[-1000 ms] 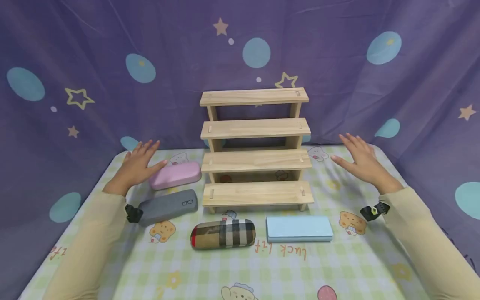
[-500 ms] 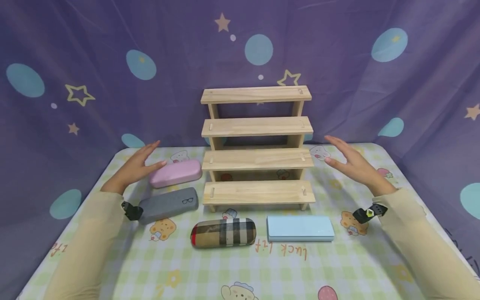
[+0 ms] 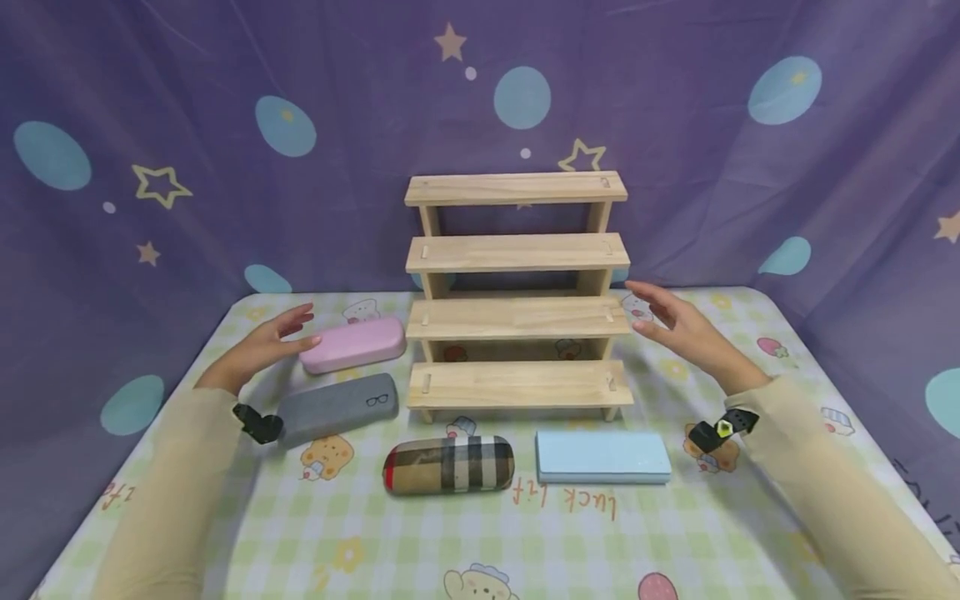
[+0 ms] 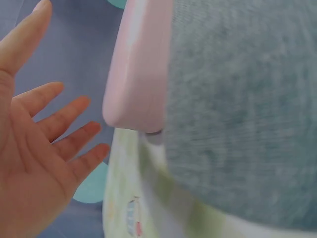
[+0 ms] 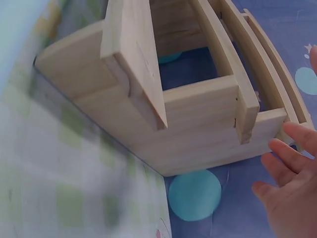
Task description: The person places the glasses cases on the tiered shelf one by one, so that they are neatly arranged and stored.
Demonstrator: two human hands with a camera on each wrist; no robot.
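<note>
My left hand (image 3: 262, 343) hovers at the left end of a pink glasses case (image 3: 356, 343), holding nothing, its fingers loosely spread in the left wrist view. Just in front of that case lies a grey fabric glasses case (image 3: 337, 408) with a small glasses print. To the right of a four-step wooden display rack (image 3: 517, 387), my right hand (image 3: 686, 337) is held in the air with its thumb apart from the fingers. In the right wrist view, relaxed fingers (image 5: 290, 156) appear close to the rack's side, with no object in them.
A plaid glasses case (image 3: 450, 465) and a light blue case (image 3: 602, 457) lie in front of the rack. A checked, printed cloth (image 3: 420, 542) covers the table. Behind it hangs a purple curtain (image 3: 360, 100) with stars and blue shapes.
My right hand has moved left toward the rack. The left hand has dropped slightly toward the pink case's end. The cases and the rack lie as before.
</note>
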